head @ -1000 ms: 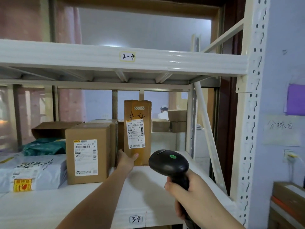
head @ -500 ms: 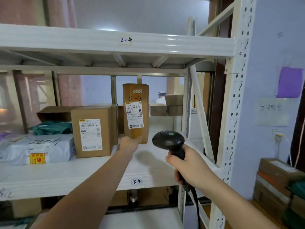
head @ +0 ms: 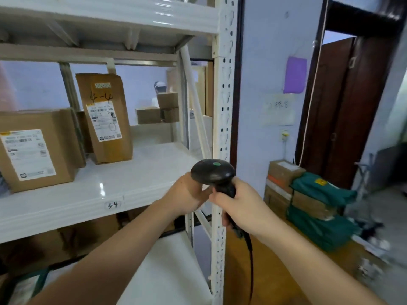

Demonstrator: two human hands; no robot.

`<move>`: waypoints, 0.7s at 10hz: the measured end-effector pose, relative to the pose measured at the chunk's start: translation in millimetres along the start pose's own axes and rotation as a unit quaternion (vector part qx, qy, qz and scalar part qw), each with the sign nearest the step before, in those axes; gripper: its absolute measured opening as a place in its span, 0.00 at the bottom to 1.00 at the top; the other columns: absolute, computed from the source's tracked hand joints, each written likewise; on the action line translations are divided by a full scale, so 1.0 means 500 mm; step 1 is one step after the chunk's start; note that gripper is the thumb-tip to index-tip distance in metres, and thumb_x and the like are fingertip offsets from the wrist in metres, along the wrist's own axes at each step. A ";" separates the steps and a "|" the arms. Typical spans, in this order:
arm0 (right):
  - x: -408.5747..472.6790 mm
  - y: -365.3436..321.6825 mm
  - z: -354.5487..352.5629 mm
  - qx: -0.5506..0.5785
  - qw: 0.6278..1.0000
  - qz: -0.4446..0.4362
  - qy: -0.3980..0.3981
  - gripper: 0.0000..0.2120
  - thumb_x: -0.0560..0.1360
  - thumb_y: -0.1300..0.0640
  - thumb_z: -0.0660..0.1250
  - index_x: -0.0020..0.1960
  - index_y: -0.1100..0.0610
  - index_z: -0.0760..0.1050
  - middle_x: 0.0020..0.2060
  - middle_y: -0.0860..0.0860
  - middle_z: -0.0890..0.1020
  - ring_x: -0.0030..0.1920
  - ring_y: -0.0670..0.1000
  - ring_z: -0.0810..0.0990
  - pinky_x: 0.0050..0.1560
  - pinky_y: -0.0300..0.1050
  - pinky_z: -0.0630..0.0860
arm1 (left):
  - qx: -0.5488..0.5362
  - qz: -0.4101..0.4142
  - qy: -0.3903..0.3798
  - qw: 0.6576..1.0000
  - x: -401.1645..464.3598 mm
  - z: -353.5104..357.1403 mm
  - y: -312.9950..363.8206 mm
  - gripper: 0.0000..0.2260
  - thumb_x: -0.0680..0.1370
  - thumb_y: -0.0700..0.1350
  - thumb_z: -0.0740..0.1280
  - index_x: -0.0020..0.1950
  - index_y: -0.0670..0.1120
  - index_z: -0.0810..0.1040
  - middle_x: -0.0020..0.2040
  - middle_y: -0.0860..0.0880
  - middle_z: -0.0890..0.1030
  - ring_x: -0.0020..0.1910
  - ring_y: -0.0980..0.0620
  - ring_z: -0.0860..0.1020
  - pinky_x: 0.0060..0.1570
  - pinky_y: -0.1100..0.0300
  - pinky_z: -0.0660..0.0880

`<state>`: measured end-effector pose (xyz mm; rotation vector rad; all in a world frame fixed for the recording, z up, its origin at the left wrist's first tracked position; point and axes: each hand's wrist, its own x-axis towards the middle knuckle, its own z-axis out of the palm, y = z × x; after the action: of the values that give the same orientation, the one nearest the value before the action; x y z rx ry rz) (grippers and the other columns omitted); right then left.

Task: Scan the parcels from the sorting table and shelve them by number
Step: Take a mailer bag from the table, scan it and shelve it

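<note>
Right hand (head: 240,208) — clenched round the grip of a black barcode scanner (head: 213,174), cable hanging below. Left hand (head: 187,195) — fingers curled against the scanner's head from the left; whether it actually grips is unclear. Tall parcel (head: 105,117) marked "4-4" — upright on the white shelf (head: 136,179) labelled "3-4", apart from both hands. Wider labelled box (head: 35,150) just left of it. Stacked boxes and green bags (head: 319,208) lower right.
</note>
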<state>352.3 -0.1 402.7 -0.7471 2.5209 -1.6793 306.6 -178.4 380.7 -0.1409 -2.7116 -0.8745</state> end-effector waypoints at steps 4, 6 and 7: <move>-0.204 0.217 -0.396 -0.057 0.987 0.082 0.123 0.05 0.79 0.56 0.67 0.47 0.48 0.72 0.25 0.48 0.76 0.27 0.50 0.78 0.28 0.41 0.75 | -0.020 0.252 -0.074 0.965 0.152 0.420 0.271 0.17 0.81 0.60 0.67 0.65 0.54 0.80 0.59 0.57 0.83 0.58 0.57 0.80 0.59 0.62 0.77; -0.254 0.329 -0.543 -0.062 0.974 0.119 0.183 0.07 0.77 0.56 0.70 0.44 0.46 0.73 0.26 0.48 0.77 0.25 0.49 0.78 0.27 0.42 0.74 | 0.079 0.166 -0.137 0.973 0.221 0.596 0.359 0.33 0.78 0.74 0.58 0.76 0.57 0.71 0.75 0.53 0.73 0.73 0.46 0.73 0.72 0.46 0.71; -0.255 0.382 -0.594 -0.037 0.969 0.133 0.204 0.10 0.76 0.57 0.70 0.42 0.44 0.73 0.29 0.49 0.76 0.25 0.50 0.78 0.27 0.46 0.75 | 0.111 0.144 -0.161 0.970 0.260 0.663 0.378 0.36 0.78 0.75 0.55 0.79 0.56 0.69 0.81 0.51 0.68 0.77 0.46 0.68 0.76 0.45 0.68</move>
<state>311.6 366.0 330.0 -0.0514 2.7960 -1.8006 136.4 169.5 268.2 -0.6621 -2.9531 -0.4961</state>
